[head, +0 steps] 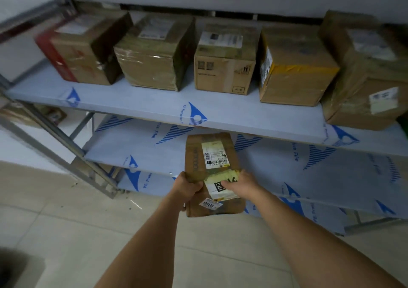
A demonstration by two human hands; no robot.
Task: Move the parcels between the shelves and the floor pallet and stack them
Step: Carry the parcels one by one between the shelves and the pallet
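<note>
A long brown cardboard parcel (194, 155) with white and yellow labels and a "5005" sticker lies half on the middle shelf (136, 151), its near end sticking out past the shelf's front edge. My left hand (187, 187) grips its near left edge with curled fingers. My right hand (242, 183) holds the right side, thumb across the yellow label. Several taped cardboard parcels stand in a row on the upper shelf (141, 102): a red-sided one (81, 49), a film-wrapped one (154, 53), one with printed marks (225, 67), a yellow-taped one (293, 71) and a large one (368, 75) at the right.
The shelves are covered in white film with blue logos. A lower shelf (309, 190) lies under the middle one. A grey metal upright (66, 155) slants at the left. Beige tiled floor (66, 232) spreads below. A small box (55, 115) sits behind the frame at far left.
</note>
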